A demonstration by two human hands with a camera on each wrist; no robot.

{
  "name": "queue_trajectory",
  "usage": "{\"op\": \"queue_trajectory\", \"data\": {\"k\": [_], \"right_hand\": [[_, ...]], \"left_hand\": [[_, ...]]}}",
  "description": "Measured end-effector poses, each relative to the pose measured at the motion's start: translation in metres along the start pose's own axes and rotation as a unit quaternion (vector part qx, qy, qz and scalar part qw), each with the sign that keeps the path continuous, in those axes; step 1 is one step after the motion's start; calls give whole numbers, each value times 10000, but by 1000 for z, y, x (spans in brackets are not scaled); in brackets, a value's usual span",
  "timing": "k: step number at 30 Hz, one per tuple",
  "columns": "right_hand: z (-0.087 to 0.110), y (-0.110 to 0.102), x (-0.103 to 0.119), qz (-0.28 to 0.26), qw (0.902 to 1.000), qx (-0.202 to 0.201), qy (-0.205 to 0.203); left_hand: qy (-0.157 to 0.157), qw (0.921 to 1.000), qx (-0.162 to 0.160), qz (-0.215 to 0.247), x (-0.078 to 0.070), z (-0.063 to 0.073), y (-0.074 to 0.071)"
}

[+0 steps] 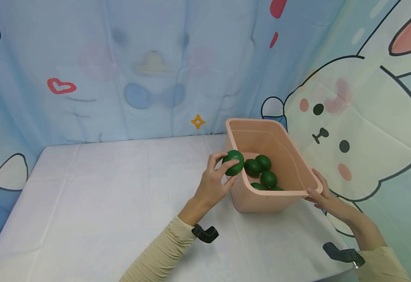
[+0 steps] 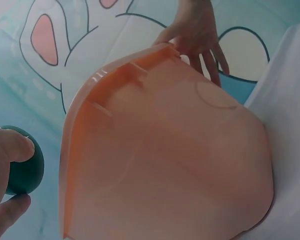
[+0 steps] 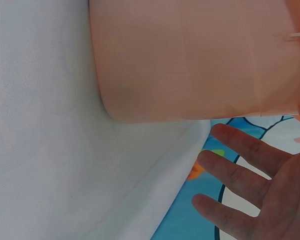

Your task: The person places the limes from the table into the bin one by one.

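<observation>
My left hand (image 1: 209, 188) pinches a dark green lime (image 1: 236, 169) between thumb and fingers, at the left rim of a pink plastic bin (image 1: 272, 202). Inside the bin lie several more green limes (image 1: 269, 179), some partly hidden behind the front wall. In the left wrist view the held lime (image 2: 32, 167) shows beside the bin's rim. At the bin's front right corner is my right hand (image 1: 334, 205), its thumb against the rim. The right wrist view shows the fingers (image 3: 235, 172) of that hand straight and spread below the bin's wall.
The bin stands on a white-covered table (image 1: 114, 203), near its right edge. A blue printed curtain (image 1: 149, 35) hangs along the back, and a rabbit-print cloth (image 1: 374, 117) hangs on the right, close to the bin.
</observation>
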State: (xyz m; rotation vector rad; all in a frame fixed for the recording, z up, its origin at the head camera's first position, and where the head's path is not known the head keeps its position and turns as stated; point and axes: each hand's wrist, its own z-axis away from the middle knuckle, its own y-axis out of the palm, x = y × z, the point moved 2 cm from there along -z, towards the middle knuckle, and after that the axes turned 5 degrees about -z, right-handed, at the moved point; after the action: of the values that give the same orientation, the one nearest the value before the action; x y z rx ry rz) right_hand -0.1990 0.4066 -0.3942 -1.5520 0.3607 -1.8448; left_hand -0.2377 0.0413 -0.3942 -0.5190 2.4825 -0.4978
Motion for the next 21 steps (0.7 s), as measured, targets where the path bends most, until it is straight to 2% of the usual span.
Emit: {"op": "queue_trajectory", "data": {"k": [9, 21], "right_hand": [[1, 0, 0, -17, 10000, 2, -25], [1, 0, 0, -2, 10000, -1, -50]], "left_hand": [[165, 9999, 10, 21, -4, 0, 1], [311, 9990, 268, 201, -6, 2, 6]]}}
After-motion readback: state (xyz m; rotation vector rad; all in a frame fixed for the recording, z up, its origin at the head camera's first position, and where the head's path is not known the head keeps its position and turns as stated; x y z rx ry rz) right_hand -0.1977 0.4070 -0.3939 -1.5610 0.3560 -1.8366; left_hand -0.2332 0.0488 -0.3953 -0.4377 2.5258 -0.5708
